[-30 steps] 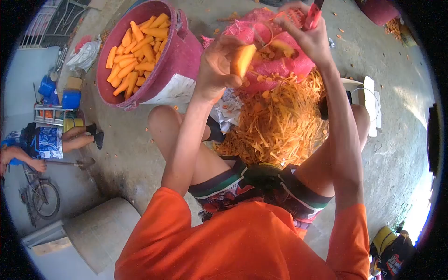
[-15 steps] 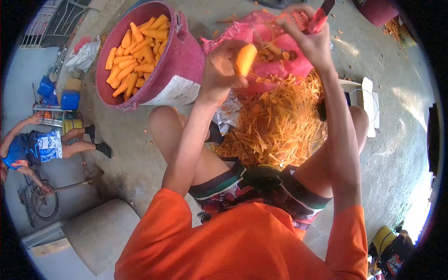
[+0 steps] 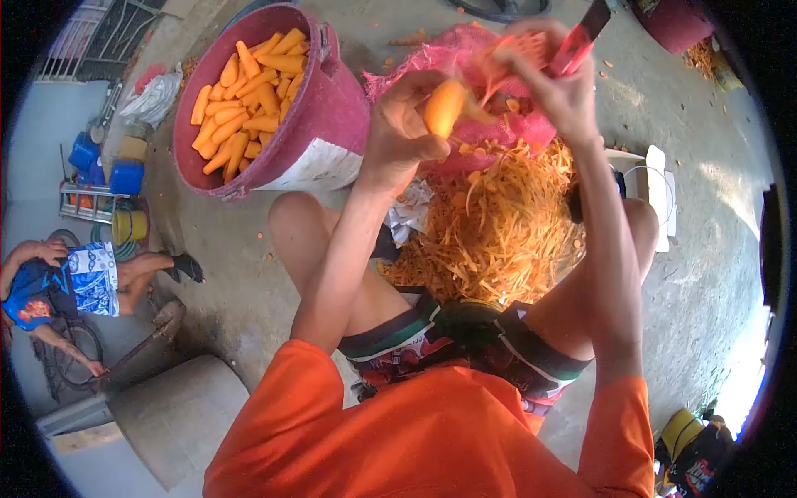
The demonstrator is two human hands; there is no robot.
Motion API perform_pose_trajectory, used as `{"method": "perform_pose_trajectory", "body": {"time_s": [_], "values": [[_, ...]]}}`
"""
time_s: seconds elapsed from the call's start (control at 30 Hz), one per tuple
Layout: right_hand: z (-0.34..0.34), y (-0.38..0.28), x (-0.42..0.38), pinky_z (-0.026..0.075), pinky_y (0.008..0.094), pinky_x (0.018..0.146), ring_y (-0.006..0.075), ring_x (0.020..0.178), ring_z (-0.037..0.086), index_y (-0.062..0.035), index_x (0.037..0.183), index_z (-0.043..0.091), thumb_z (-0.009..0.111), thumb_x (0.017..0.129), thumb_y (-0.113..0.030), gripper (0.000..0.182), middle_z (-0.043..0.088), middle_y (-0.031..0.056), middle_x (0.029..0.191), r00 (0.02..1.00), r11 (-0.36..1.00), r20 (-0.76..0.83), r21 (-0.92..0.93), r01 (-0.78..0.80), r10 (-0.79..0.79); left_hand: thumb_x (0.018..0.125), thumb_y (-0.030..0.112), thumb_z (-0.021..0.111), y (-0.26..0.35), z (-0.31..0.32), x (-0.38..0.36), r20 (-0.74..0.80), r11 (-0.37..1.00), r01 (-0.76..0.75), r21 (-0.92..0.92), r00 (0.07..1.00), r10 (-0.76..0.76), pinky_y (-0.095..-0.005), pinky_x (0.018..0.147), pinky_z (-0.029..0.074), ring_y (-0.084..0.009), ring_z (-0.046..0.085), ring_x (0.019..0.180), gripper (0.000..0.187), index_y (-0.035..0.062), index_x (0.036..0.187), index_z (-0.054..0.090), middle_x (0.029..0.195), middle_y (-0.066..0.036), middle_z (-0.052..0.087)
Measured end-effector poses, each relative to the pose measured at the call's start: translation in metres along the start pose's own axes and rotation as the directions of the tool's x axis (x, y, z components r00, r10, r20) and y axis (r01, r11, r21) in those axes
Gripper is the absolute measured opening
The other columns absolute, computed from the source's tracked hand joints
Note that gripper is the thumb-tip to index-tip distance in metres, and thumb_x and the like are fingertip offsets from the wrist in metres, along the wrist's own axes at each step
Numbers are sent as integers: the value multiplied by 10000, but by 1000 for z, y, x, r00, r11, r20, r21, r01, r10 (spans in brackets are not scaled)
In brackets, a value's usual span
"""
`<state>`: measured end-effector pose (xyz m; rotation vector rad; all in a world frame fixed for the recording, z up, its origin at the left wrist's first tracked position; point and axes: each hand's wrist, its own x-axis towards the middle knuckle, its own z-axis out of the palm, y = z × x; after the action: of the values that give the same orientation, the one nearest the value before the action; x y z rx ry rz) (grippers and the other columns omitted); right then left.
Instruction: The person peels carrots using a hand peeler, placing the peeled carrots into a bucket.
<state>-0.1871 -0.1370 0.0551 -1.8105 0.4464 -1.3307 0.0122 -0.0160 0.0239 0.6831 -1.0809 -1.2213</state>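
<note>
My left hand (image 3: 397,133) is closed around a carrot (image 3: 446,108), fingers and thumb on either side, its bright orange cut or peeled end facing me. Up and to the right, my right hand (image 3: 564,104) grips a red-handled tool (image 3: 573,50) with a dark flat end pointing away. Motion blurs the fingers and a red slotted part beside them. Under both hands lies a pink mesh sack (image 3: 523,133) with carrots showing in it. A heap of orange carrot peelings (image 3: 498,224) spreads between my legs.
Left of my hands, a large pink tub (image 3: 332,124) tilts toward me, filled with peeled carrots (image 3: 241,100). A white box-like piece (image 3: 656,195) stands at right. Another person (image 3: 70,278) is at far left, near a bicycle (image 3: 79,349) and blue containers (image 3: 124,177).
My right hand has shifted slightly down and right with the tool. The carrot in my left hand has moved a little right. The person at far left has drawn one arm in.
</note>
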Motion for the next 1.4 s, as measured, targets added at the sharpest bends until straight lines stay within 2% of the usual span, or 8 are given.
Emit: {"method": "perform_pose_trajectory", "body": {"time_s": [0.5, 0.57, 0.63, 0.67, 1.03, 1.2, 1.33, 1.4], "values": [[1, -9, -2, 540, 272, 781, 129, 846, 686, 16, 1026, 658, 776, 860, -42, 212, 722, 57, 932, 998, 995, 55, 103, 9, -14, 583, 166, 977, 11, -6, 1, 28, 999, 38, -8, 999, -38, -335, 1025, 495, -192, 622, 1157, 828, 20, 1298, 586, 1201, -90, 668], [-11, -11, 8, 545, 271, 799, 133, 868, 690, 12, 1031, 647, 768, 856, -17, 215, 716, 60, 964, 996, 982, -61, -171, -77, 67, 572, 137, 973, 10, -2, 1, 20, 999, 26, -22, 999, -26, -339, 1021, 500, -199, 631, 1143, 823, 7, 1286, 584, 1194, -103, 668], [3, -19, -2, 560, 277, 804, 123, 878, 696, 14, 1058, 644, 757, 865, -13, 225, 720, 68, 939, 998, 994, -29, 92, -59, 62, 557, 110, 969, 7, 2, 4, -68, 997, -19, -69, 998, 14, -335, 1017, 502, -198, 639, 1122, 820, -1, 1272, 582, 1180, -104, 672], [8, -26, -4, 567, 280, 801, 120, 876, 698, 12, 1062, 645, 750, 873, -18, 218, 723, 69, 935, 999, 996, 39, 88, -29, 26, 568, 386, 982, 8, 0, 4, -14, 997, -18, 78, 1000, 19, -364, 1025, 487, -212, 626, 1140, 952, 31, 1331, 536, 1258, -89, 626], [-14, -9, 10, 556, 268, 777, 114, 858, 687, 20, 1053, 648, 747, 877, -28, 207, 716, 59, 939, 996, 990, -35, -110, -88, 84, 578, 363, 988, 10, -6, 1, 69, 998, 4, 58, 998, -8, -338, 1029, 480, -171, 610, 1147, 931, 36, 1314, 521, 1250, -72, 628], [4, -28, -4, 554, 255, 779, 118, 869, 693, -11, 1018, 670, 765, 861, -36, 185, 726, 46, 946, 984, 950, 89, 259, -174, 155, 589, 211, 982, 11, 0, 2, 24, 998, -46, -35, 999, 47, -351, 963, 550, -199, 658, 1080, 818, 0, 1278, 596, 1157, -103, 672], [-9, -18, 3, 555, 262, 782, 107, 870, 688, -2, 1028, 665, 772, 855, -31, 206, 726, 56, 928, 994, 992, -81, -105, -76, 68, 609, 275, 980, 6, 1, 4, 41, 998, -41, -49, 998, 43, -334, 898, 580, -200, 669, 1047, 813, -6, 1268, 597, 1158, -98, 665], [15, -35, -7, 557, 268, 789, 102, 870, 688, 3, 1031, 663, 771, 864, -46, 205, 724, 55, 933, 994, 984, 107, 178, 19, -38, 614, 284, 979, 3, 0, 4, 10, 996, -82, -35, 997, 82, -335, 894, 581, -197, 669, 1045, 810, -5, 1267, 597, 1153, -97, 666]]}}
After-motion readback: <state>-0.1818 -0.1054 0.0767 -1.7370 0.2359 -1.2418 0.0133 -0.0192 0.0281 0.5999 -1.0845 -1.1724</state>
